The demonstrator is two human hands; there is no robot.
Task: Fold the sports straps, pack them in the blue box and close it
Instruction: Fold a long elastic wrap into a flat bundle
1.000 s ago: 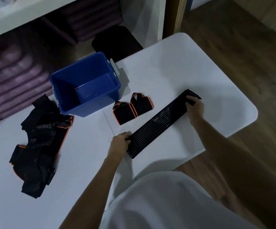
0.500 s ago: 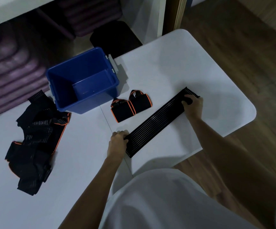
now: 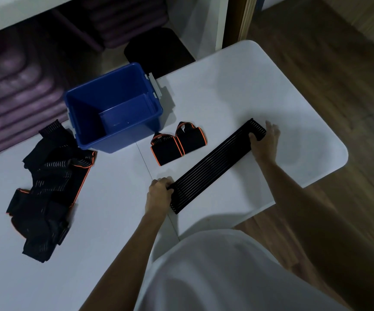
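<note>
On a white table (image 3: 226, 86) seen from above, going left to right: a loose heap of black sports straps with orange edging (image 3: 47, 189) lies at the far left, unfolded. Just beside it, toward the back, stands the blue box (image 3: 114, 108), open, with pale latches on its sides; its inside looks empty, and no lid is in view. Right of the box, two small folded straps (image 3: 177, 142) sit side by side, touching, outside the box. Nearer the person, a long black ribbed strap (image 3: 215, 164) lies flat and stretched on a diagonal. The left hand (image 3: 159, 194) grips its near end with curled fingers. The right hand (image 3: 264, 140) holds the far end, thumb on top of the fabric, the other fingers partly spread at the edge. The step in hand appears to be folding this long strap. To do it well, one end should probably be carried over to meet the other with edges lined up and the fabric kept taut, so the fold stays flat and compact enough for the box. Packing has not begun.
</note>
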